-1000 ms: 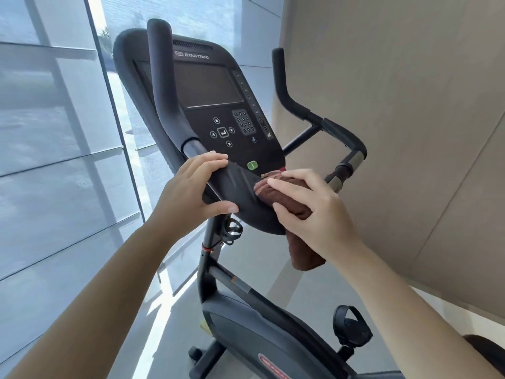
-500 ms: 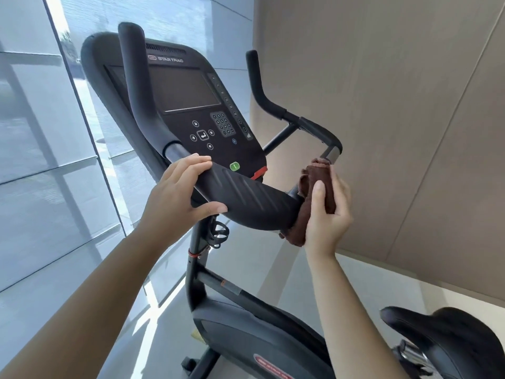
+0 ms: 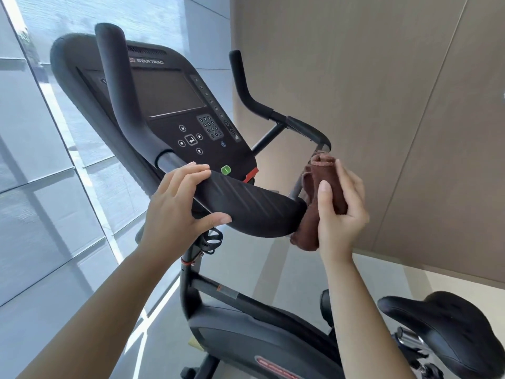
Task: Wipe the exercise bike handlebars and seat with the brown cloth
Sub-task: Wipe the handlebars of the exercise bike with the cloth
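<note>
The right hand [image 3: 338,212] grips the brown cloth [image 3: 322,187] (bunched) against the right handlebar; the left hand [image 3: 177,206] clasps the padded handlebar [image 3: 251,206].

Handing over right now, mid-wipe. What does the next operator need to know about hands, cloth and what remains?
Left hand grips the black ribbed centre pad.
Right hand holds the brown terry cloth bunched against the right handlebar below its bend.
Wiping is on the bars; how much is finished cannot be told.
Remaining: rest of bars, then the black padded seat, no hand on it yet.
</note>
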`<state>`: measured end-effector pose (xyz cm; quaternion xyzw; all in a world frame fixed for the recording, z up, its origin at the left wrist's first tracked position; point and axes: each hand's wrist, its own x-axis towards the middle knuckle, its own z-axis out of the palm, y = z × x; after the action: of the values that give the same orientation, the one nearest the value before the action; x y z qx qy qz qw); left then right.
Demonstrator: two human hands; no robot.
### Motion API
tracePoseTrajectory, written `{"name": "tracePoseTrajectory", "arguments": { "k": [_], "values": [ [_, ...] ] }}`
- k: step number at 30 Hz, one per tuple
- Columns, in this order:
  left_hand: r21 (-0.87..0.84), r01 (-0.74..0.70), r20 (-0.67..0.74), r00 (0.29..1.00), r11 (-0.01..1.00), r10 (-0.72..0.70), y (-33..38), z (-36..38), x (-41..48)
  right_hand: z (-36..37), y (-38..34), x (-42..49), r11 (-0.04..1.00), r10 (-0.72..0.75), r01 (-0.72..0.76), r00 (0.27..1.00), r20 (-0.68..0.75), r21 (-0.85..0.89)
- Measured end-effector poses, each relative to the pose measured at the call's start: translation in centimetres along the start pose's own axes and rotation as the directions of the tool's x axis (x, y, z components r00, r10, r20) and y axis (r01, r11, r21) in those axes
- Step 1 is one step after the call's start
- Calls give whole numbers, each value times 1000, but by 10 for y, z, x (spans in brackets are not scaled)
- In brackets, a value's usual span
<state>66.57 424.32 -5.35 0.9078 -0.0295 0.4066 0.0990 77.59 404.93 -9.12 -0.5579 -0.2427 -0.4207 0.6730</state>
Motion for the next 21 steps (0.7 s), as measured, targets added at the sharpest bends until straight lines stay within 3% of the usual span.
{"name": "tracePoseTrajectory", "arguments": {
  "k": [4, 10, 13, 18, 21],
  "values": [
    [-13, 8, -10, 1000, 1000, -8, 0, 2, -1, 9, 5, 9, 989, 149, -148, 972, 183, -19],
    [-13, 0, -30, 1000, 1000, 0, 2, 3, -2, 6, -6, -13, 985, 173, -171, 974, 145, -26],
    [-15, -6, -49, 999, 1000, 5, 0, 5, -2, 10, -14, -27, 979, 201, -199, 978, 45, -55],
    [-20, -49, -79, 996, 999, 47, -6, 6, -1, 29, -30, -45, 967, 240, -254, 940, -241, -26],
    [-26, -74, -92, 993, 997, 71, -10, 6, 0, 41, -44, -54, 972, 177, -219, 923, -341, -88]
  ]
}}
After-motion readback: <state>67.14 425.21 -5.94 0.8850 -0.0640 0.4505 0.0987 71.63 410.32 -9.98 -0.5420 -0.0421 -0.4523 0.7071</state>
